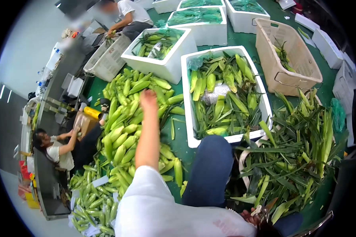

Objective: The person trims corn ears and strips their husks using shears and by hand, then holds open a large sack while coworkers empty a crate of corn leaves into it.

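Note:
My left hand (148,99) reaches out over a large heap of green corn ears (120,142) on the floor. Its back faces me, and the fingertips are foreshortened against the husks, so their grip is unclear. Low in the view, partly behind my white shirt, my right hand (248,217) is closed around a small metal tool (258,210), whose kind I cannot make out. Beside it lies a big pile of stripped husks and leaves (292,146). In front of my knee stands a white foam box (187,98) of corn ears (238,103), with a clear wrapped bundle (217,93) among them.
Another foam box (174,59) and several green-covered ones stand behind. A beige plastic crate (283,77) is at the right. At the left, wrapped corn (93,209) lies near a seated person (61,152) with a cardboard box (84,124). Another person (132,15) bends over a crate (110,57).

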A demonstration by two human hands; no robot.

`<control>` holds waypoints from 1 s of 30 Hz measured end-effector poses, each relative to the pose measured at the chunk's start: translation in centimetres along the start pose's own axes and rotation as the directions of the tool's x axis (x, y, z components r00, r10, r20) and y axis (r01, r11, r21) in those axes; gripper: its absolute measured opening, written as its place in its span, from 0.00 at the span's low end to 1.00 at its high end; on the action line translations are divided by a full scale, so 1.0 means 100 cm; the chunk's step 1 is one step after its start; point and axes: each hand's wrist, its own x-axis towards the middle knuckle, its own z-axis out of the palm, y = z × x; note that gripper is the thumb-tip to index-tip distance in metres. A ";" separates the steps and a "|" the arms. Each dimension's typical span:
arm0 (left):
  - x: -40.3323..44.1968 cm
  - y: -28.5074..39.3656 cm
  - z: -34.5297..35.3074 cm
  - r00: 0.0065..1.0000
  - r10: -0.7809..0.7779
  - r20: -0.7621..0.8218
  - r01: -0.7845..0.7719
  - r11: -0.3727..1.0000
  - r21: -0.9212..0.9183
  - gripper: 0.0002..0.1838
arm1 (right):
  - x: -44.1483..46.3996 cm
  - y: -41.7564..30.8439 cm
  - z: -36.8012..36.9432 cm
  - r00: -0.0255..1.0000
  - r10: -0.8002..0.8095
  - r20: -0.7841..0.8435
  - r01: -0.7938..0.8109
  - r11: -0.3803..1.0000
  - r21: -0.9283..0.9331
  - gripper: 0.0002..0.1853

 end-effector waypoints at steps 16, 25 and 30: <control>-0.171 -0.084 0.182 0.644 -0.754 0.128 0.088 0.239 0.967 0.32 | 0.015 0.008 0.016 0.995 -0.036 0.097 0.038 0.999 -0.014 0.31; -0.429 -0.023 0.220 0.239 -0.768 0.594 0.677 0.571 0.465 0.39 | -0.016 -0.034 0.062 0.778 -0.451 0.437 0.599 0.742 -0.301 0.33; -0.522 -0.063 0.257 0.203 -0.783 0.588 -0.653 0.340 0.677 0.39 | -0.093 -0.077 0.075 0.574 -0.637 0.514 0.716 0.086 -0.693 0.40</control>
